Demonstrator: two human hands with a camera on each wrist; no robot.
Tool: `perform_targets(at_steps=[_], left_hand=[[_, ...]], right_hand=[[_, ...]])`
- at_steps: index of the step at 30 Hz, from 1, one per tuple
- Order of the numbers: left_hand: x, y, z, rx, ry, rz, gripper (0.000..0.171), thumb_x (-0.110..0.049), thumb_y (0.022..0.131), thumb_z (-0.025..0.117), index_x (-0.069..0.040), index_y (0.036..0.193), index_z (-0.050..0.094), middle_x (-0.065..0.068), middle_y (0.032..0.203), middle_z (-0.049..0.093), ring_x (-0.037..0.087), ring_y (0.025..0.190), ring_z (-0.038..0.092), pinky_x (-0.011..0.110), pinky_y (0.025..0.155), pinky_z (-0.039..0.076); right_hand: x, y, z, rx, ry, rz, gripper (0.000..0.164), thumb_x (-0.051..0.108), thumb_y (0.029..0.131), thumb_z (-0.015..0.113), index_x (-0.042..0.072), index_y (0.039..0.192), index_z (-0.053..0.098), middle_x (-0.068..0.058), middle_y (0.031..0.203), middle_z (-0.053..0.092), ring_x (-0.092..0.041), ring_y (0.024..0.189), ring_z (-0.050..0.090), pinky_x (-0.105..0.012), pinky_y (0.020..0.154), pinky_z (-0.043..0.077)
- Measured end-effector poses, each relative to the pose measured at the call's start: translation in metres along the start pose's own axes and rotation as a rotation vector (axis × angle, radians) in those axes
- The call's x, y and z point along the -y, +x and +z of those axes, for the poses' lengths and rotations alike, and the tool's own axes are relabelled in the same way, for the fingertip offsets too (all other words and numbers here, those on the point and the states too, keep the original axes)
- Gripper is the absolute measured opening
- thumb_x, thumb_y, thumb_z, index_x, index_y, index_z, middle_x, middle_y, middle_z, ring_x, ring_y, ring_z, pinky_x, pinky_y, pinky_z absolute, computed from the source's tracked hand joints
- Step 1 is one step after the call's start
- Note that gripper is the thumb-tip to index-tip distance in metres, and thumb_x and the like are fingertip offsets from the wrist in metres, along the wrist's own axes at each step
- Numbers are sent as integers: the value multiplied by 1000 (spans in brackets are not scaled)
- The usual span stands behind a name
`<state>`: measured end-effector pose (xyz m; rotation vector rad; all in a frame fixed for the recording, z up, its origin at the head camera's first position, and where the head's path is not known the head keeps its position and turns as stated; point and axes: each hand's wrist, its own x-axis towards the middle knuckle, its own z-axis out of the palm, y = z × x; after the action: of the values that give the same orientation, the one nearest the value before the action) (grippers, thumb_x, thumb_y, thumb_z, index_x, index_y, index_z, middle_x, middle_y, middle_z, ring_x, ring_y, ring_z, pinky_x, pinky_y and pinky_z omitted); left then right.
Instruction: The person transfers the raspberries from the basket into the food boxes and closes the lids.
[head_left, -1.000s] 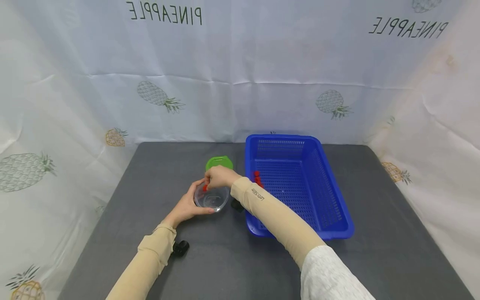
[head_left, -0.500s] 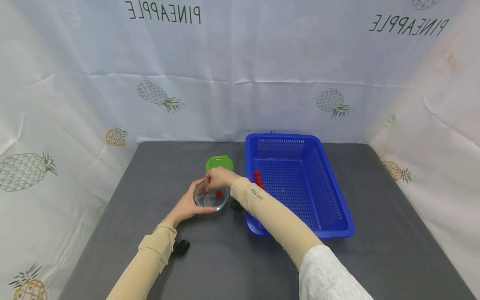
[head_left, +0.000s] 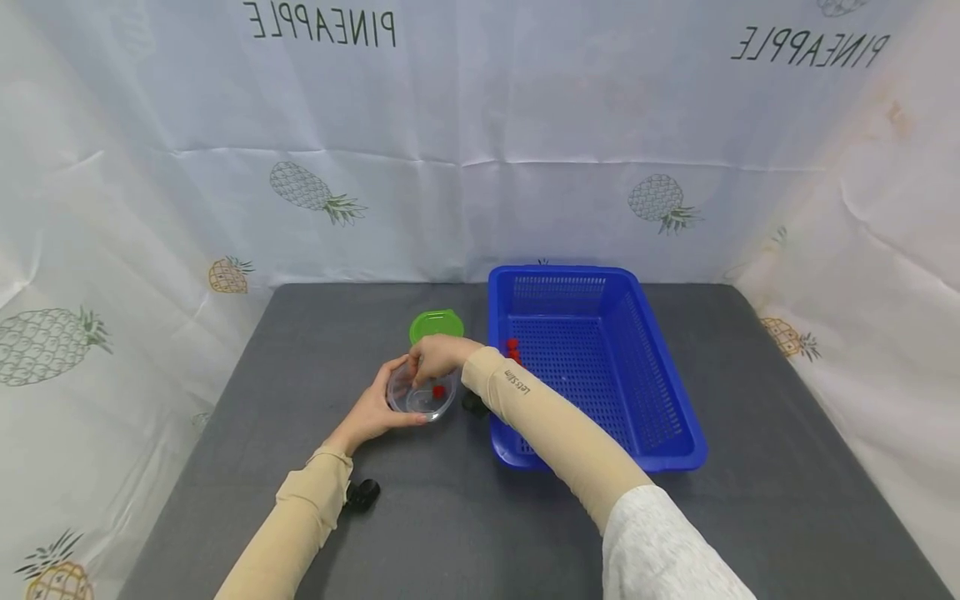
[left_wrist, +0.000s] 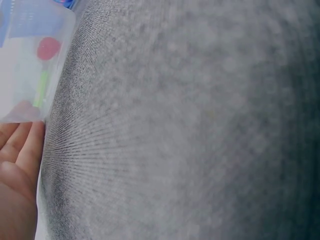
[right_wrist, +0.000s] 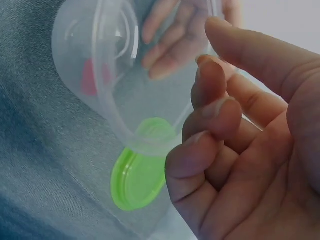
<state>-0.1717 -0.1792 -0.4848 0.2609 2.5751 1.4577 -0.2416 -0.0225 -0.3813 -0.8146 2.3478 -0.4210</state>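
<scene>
A round clear plastic container (head_left: 422, 408) stands on the dark table, and the left hand (head_left: 371, 415) grips its side between thumb and fingers. Inside lies one small red piece (head_left: 438, 391), a red lump (right_wrist: 89, 77) seen through the wall in the right wrist view. The right hand (head_left: 438, 357) reaches over the container's far rim, fingertips loosely curled, thumb tip apart from the index finger. Nothing shows between them in the right wrist view. Behind the hands lies a green lid (head_left: 437, 322), partly covered by the right hand.
A blue plastic basket (head_left: 678, 392) stands right of the container, with several small red pieces (head_left: 513, 344) along its left side, partly hidden by the right sleeve. A small black device (head_left: 365, 494) sits at the left wrist. A pineapple-print sheet (head_left: 465, 208) hangs behind the table.
A second ago the right hand pinched the red piece over the container. It has let go, and the piece now lies toward the container's right. The left hand keeps its grip.
</scene>
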Motion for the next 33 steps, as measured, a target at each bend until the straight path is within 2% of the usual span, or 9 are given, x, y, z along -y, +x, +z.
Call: perform_targets(at_steps=[3,8,14,19,21,24,28,33], left_hand=[[1,0,0,-4,0,3,99,-47,56,78,-40,134,16,11,139,31,31,123,37,51,92,35],[3,1,0,-2,-12,7,100,-45,57,78,-38,134,16,9,138,33,30,121,39,51,92,36],[-6,-2,-3,22,-53,1,97,-36,60,79,-35,135,16,10,136,37,30,121,41,50,93,36],[-24,-8,-6,46,-110,34,97,-28,62,78,-26,137,16,15,135,40,32,124,39,51,98,32],[-26,-9,-6,46,-109,39,98,-28,62,78,-23,138,16,16,134,40,33,123,39,51,98,32],[-22,-7,-4,38,-121,41,100,-27,61,79,-19,138,17,16,133,42,34,122,40,51,99,31],[-8,-2,0,21,-109,41,102,-31,58,81,-23,138,18,12,131,44,31,121,43,48,99,32],[3,2,3,-6,-103,75,103,-33,56,81,-26,137,18,10,129,46,30,120,44,48,99,33]], right_hand=[[0,-3,-6,12,12,-19,25,25,78,65,14,100,61,3,76,55,-8,60,46,-19,51,38],[-5,-8,-15,-25,35,-114,28,28,77,65,15,102,61,1,87,57,-9,67,47,-19,56,39],[-14,-19,-24,-40,224,-215,31,29,78,64,13,105,60,-1,66,52,-9,54,41,-21,51,36],[-24,-28,-31,-52,385,-287,32,30,78,64,14,105,59,1,61,49,-12,51,37,-24,51,36],[-30,-32,-33,-57,451,-305,32,31,78,65,17,105,59,0,62,47,-15,50,35,-25,51,35],[-40,-40,-36,-78,541,-318,30,31,78,65,20,105,59,-1,61,47,-20,52,32,-26,50,33],[-54,-52,-40,-125,646,-328,30,29,78,65,18,105,59,1,61,48,-26,55,30,-30,52,32],[-71,-66,-42,-159,750,-315,29,24,80,63,14,106,58,3,63,48,-19,55,32,-32,55,32]])
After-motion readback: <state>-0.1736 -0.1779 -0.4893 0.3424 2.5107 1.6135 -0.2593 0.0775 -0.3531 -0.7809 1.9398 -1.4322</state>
